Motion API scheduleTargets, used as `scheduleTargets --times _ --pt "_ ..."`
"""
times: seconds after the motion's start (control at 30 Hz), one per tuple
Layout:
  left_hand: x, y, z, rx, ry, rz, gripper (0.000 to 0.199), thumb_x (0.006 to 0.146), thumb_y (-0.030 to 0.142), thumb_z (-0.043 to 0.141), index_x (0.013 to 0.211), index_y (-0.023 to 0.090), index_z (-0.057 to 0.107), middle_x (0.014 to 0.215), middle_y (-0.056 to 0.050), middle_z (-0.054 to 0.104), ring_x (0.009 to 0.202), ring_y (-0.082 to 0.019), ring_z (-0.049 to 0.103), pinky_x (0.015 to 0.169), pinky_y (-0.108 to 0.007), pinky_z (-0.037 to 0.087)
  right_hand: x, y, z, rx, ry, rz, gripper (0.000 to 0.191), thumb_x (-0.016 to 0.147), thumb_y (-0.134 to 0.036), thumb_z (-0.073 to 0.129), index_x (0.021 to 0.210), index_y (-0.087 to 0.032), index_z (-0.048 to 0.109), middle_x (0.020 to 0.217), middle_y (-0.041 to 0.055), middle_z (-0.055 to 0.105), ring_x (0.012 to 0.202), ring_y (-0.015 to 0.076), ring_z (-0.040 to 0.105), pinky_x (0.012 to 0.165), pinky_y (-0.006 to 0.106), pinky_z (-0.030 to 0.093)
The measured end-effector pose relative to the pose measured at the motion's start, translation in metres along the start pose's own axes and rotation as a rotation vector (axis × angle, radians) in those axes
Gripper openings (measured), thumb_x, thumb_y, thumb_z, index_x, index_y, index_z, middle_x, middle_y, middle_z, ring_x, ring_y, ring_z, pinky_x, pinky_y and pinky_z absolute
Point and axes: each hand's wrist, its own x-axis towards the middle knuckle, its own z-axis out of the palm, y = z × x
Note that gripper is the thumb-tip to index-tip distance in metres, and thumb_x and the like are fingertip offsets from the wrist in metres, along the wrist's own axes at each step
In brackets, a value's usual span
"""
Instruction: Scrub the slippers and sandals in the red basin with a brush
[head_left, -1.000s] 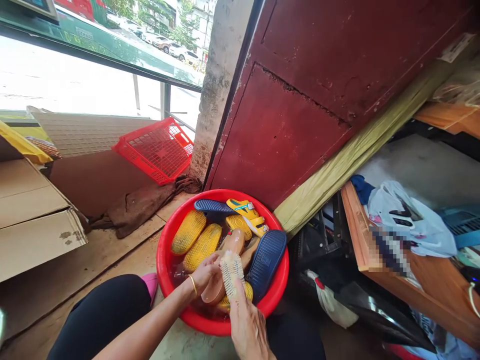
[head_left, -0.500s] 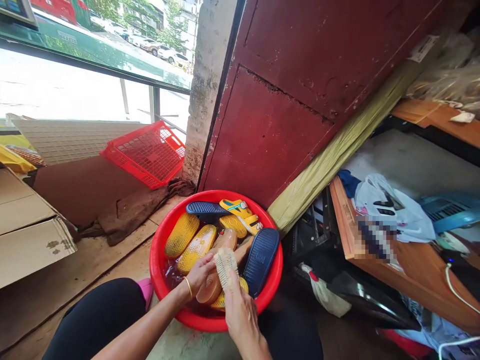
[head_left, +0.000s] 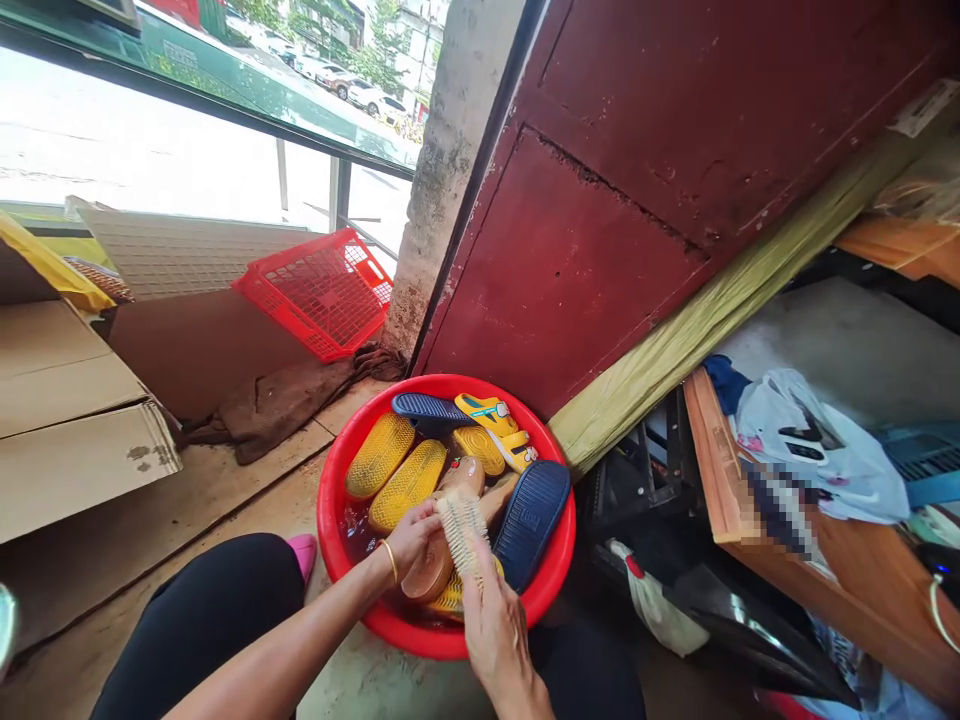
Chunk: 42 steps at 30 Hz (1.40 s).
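**Elbow grease, low down**

Seen from across the room, the left hand [head_left: 409, 540] has its fingers [head_left: 421, 522] clenched around a tan slipper [head_left: 427, 570], held inside a red plastic basin [head_left: 330, 530] just above the water. The right hand [head_left: 495, 630] grips a pale-bristled scrubbing brush [head_left: 461, 530] tightly, its bristles against the slipper. Two yellow slippers [head_left: 379, 455] and a navy slipper [head_left: 531, 525] lie beside them, with a yellow sandal [head_left: 487, 415] further along the basin. That firm, low hold looks right — the slipper can't skid, and any spray should stay in the basin. Short strokes with the bristles flat would probably work best — especially along the grooves.
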Motion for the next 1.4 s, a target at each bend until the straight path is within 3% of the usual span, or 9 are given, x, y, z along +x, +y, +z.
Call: scheduleTargets --times 0.13,0.27,0.5,0.6,0.77,0.97,1.13,1.23,1.4 --pt "-0.004 0.004 0.006 -0.052 -0.01 0.02 0.032 0.069 0.041 0.078 0.086 0.015 0.071 0.095 -0.011 0.076 0.097 -0.028 0.07 0.092 -0.041 0.052 0.027 -0.019 0.017 -0.12 -0.045 0.079 0.053 0.102 -0.022 0.028 0.152 -0.015 0.045 0.119 0.0152 0.074 0.097 0.0256 0.075 0.078 0.032 0.062" --pt "-0.009 0.005 0.008 -0.123 0.043 -0.017 0.027 0.06 0.034 0.084 0.072 0.016 0.068 0.079 -0.007 0.074 0.081 -0.023 0.068 0.077 -0.033 0.052 0.042 -0.022 0.018 -0.204 -0.06 0.044 0.055 0.099 -0.017 0.033 0.152 -0.019 0.045 0.113 0.0115 0.077 0.085 0.0238 0.077 0.07 0.029 0.062" --pt "-0.004 -0.005 -0.002 -0.157 0.124 -0.024 0.028 0.056 0.028 0.083 0.058 0.018 0.058 0.056 0.005 0.058 0.055 -0.008 0.051 0.059 -0.022 0.042 -0.049 0.011 -0.008 -0.28 -0.066 -0.094 0.069 0.095 -0.013 0.033 0.162 -0.024 0.025 0.117 0.011 0.075 0.073 0.0251 0.076 0.061 0.032 0.063" --pt "-0.001 -0.006 -0.002 -0.162 0.127 -0.03 0.03 0.056 0.029 0.085 0.059 0.018 0.057 0.056 0.005 0.057 0.054 -0.008 0.05 0.057 -0.021 0.041 -0.064 0.013 -0.016 -0.261 -0.025 -0.075 0.067 0.097 -0.016 0.031 0.162 -0.028 0.026 0.116 0.0085 0.076 0.077 0.026 0.077 0.063 0.032 0.064" --pt "-0.004 -0.002 0.001 -0.142 0.111 -0.033 0.033 0.056 0.032 0.087 0.059 0.018 0.057 0.056 0.005 0.058 0.053 -0.008 0.049 0.055 -0.022 0.04 -0.025 -0.005 -0.01 -0.183 -0.021 -0.027 0.058 0.102 -0.022 0.031 0.159 -0.025 0.034 0.121 0.0113 0.074 0.088 0.0253 0.076 0.072 0.03 0.063" --pt "-0.009 0.002 0.004 -0.127 0.087 -0.043 0.031 0.055 0.031 0.087 0.063 0.018 0.06 0.062 0.002 0.063 0.06 -0.011 0.055 0.061 -0.024 0.043 0.027 -0.015 0.007 -0.23 -0.052 0.027 0.057 0.098 -0.016 0.033 0.154 -0.013 0.042 0.101 0.0156 0.078 0.083 0.0268 0.077 0.069 0.031 0.062" --pt "-0.004 0.0 0.0 -0.148 0.108 -0.052 0.028 0.055 0.028 0.084 0.063 0.017 0.059 0.061 0.003 0.061 0.059 -0.01 0.054 0.061 -0.023 0.043 -0.03 0.014 -0.003 -0.282 -0.117 -0.086 0.069 0.094 -0.013 0.034 0.162 -0.023 0.027 0.127 0.013 0.071 0.08 0.025 0.077 0.065 0.031 0.063" --pt "-0.001 -0.002 -0.001 -0.156 0.134 -0.059 0.028 0.054 0.027 0.083 0.061 0.018 0.058 0.058 0.005 0.056 0.054 -0.009 0.05 0.057 -0.023 0.039 -0.066 0.033 -0.014 -0.278 -0.166 -0.121 0.068 0.095 -0.016 0.036 0.161 -0.03 0.029 0.123 0.009 0.073 0.071 0.0236 0.076 0.061 0.03 0.063" --pt "-0.001 -0.004 0.003 -0.101 0.178 -0.071 0.029 0.056 0.032 0.081 0.066 0.018 0.058 0.06 0.004 0.057 0.054 -0.009 0.052 0.055 -0.023 0.039 -0.046 0.021 -0.012 -0.191 -0.066 -0.037 0.058 0.102 -0.024 0.031 0.16 -0.025 0.031 0.119 0.01 0.074 0.086 0.0251 0.077 0.074 0.031 0.063"
